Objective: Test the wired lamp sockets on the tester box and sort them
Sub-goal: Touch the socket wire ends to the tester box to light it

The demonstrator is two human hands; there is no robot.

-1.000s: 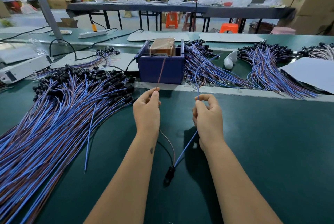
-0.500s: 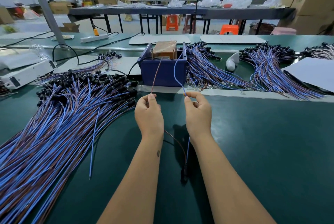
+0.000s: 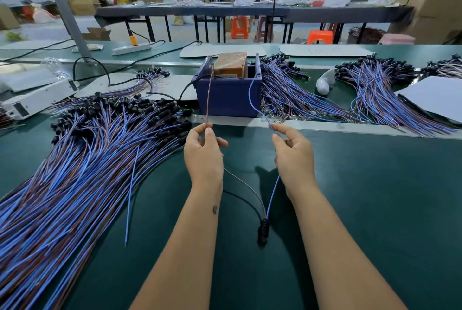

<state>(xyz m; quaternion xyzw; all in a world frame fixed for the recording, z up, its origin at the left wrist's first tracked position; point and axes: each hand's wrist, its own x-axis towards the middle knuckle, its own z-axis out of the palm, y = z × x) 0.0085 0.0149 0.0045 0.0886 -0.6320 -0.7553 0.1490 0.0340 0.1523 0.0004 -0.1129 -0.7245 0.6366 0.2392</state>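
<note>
Both hands have spread apart, left hand (image 3: 203,152) pinching the brown lead (image 3: 209,99), right hand (image 3: 292,152) the blue lead (image 3: 252,94), tips at the tester box (image 3: 228,89) ahead; socket (image 3: 263,232) lies on the surface (image 3: 375,197) between the forearms, apparently under test

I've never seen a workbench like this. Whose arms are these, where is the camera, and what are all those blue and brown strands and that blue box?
There is no machine: a person works with bare hands, and the camera sits on their head, looking down. The left hand pinches a brown wire and the right hand pinches a blue wire. Both wires run up to the tester box and back down to one small black lamp socket near the green table. To the left lies a big pile of wired sockets, and more bundles lie behind, right of the box.
</note>
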